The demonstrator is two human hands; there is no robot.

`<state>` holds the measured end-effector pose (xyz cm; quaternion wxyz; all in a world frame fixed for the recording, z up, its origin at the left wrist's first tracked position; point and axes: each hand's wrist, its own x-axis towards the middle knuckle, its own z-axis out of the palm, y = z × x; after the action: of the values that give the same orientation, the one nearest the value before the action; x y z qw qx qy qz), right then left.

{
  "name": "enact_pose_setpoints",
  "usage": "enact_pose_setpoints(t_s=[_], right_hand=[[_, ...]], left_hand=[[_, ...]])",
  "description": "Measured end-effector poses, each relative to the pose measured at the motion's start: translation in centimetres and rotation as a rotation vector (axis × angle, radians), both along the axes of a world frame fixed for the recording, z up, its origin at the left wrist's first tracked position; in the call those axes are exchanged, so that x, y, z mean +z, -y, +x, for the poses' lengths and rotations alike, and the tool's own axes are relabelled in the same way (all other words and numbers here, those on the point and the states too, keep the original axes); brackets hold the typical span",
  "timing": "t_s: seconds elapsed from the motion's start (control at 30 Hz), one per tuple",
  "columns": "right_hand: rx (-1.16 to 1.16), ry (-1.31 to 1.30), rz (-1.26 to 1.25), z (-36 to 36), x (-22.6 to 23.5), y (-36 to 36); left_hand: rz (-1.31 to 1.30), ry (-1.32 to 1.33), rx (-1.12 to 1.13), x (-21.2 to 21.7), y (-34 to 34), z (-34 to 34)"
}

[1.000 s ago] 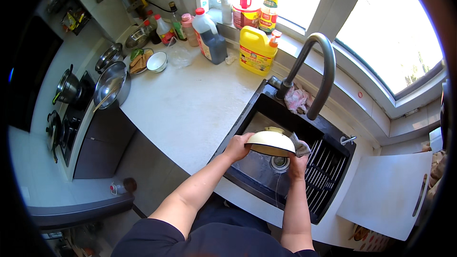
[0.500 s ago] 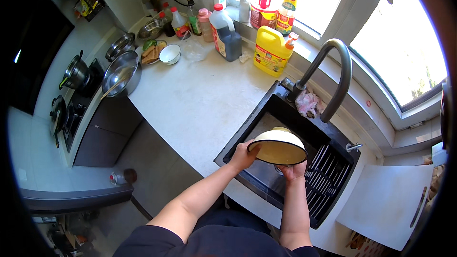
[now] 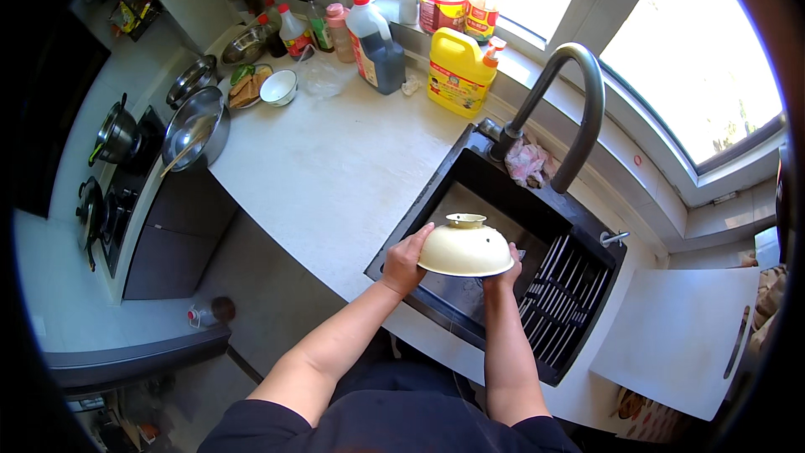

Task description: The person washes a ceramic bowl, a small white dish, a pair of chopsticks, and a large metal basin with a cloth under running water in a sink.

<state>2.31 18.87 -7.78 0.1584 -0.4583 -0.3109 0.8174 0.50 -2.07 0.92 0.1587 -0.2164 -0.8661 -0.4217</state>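
Note:
A cream enamel bowl (image 3: 465,250) hangs over the black sink (image 3: 411,216), turned upside down with its foot ring on top. My left hand (image 3: 406,262) grips its left rim, while my right hand (image 3: 506,273) closes on the rim at the opposite side. The bowl's inside is hidden from me now, and so are the fingertips under the rim. Beyond the bowl rises the dark curved faucet (image 3: 579,109), and a crumpled pink-and-white cloth (image 3: 527,161) lies at its base.
A slatted drain rack (image 3: 558,294) fills the sink's right part. On the counter (image 3: 327,168) stand a yellow jug (image 3: 459,75), a dark-filled jug (image 3: 376,50), a small white bowl (image 3: 278,88) and a steel basin (image 3: 197,130). A white board (image 3: 675,340) lies at the right.
The bowl has tipped over from showing its yellowish inside to showing its outer side and foot ring. Both hands keep hold of it; the whole view has shifted slightly.

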Motion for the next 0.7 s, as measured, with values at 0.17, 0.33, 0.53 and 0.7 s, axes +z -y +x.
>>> enact_pose_setpoints(t_s=[0.17,0.33,0.53,0.7], right_hand=[[0.161,0.048,-0.033,0.4,-0.5,-0.6],[0.334,0.120,-0.339,1.6,-0.1,-1.3],[0.251,0.039,0.013,-0.8,2.6,2.0],[0.247,-0.270,0.714,-7.4,10.0,11.7]], left_hand=[[0.002,-0.013,0.040,-1.3,-0.4,0.1],[0.326,0.596,0.269,-1.5,-0.4,0.3],[0.837,1.107,0.408,1.5,5.0,-4.2],[0.770,1.197,0.449,0.4,12.1,-8.3]])
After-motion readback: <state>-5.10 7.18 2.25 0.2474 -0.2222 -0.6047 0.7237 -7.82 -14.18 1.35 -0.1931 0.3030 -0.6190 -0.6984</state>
